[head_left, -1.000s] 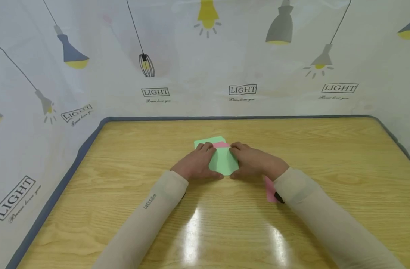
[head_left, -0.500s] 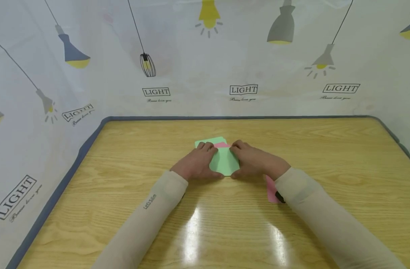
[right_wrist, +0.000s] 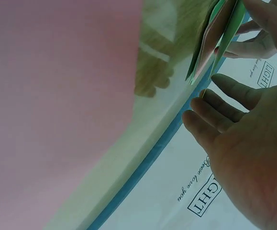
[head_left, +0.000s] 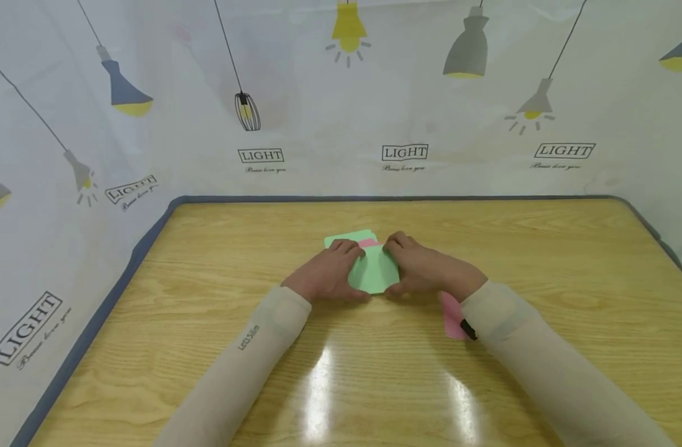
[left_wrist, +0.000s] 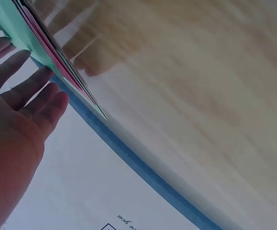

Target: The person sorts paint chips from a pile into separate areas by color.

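The left hand (head_left: 327,273) at nine o'clock and the right hand (head_left: 423,268) at three o'clock pinch the sides of a green paper (head_left: 374,273) between them over the wooden table (head_left: 218,261), with another green sheet (head_left: 346,238) at eleven o'clock and a pink sheet (head_left: 451,320) by the right sleeve (head_left: 520,335) at four o'clock.

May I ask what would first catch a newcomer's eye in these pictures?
Probably the green paper held between the left hand and right hand, central in the head view. Next, perhaps the pink paper partly hidden by the right sleeve, then the lamp-patterned backdrop beyond the table.
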`<state>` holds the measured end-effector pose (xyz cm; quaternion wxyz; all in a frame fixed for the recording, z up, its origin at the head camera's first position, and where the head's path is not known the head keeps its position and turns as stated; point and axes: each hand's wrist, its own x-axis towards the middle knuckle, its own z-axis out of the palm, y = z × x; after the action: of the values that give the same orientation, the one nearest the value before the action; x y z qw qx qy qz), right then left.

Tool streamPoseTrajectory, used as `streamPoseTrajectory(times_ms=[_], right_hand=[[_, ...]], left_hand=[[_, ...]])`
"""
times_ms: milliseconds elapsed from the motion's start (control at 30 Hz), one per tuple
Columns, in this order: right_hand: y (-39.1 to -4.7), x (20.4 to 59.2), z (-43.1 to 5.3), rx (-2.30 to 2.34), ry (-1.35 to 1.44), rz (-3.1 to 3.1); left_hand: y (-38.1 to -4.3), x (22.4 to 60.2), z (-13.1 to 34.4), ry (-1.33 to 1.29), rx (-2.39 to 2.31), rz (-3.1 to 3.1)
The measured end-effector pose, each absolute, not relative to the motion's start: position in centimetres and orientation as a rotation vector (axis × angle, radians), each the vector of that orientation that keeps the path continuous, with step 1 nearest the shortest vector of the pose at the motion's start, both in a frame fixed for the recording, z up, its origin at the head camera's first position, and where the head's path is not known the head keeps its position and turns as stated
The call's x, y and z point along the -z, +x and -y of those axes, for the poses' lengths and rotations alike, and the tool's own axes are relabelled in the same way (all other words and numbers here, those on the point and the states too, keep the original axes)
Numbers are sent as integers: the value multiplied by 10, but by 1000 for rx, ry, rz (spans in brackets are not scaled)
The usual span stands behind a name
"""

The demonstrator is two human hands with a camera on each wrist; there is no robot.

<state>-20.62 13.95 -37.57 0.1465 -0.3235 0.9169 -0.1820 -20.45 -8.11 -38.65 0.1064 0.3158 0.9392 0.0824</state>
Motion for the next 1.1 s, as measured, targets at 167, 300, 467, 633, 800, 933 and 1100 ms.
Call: streamPoseTrajectory(times_ms=[167, 300, 467, 633, 800, 933, 1100], right_hand=[[-204, 375, -140, 538, -942, -2644], [-203, 375, -141, 543, -940, -2648], [-203, 373, -139, 567, -971, -2646], [-200, 368, -132, 556, -1013, -2650], [-196, 365, -119, 530, -1056, -2655], [-192, 365, -106, 546, -1078, -2641], [-187, 367, -88, 524, -1093, -2624]], left_hand=[[-203, 385, 80, 945, -251, -2766], [-202, 381, 81, 933, -286, -2757], [-199, 374, 86, 930, -333, -2750], [-195, 368, 98, 938, -379, -2751], [-188, 362, 112, 924, -376, -2755], [-182, 361, 125, 912, -356, -2772], [-173, 363, 144, 897, -370, -2771]])
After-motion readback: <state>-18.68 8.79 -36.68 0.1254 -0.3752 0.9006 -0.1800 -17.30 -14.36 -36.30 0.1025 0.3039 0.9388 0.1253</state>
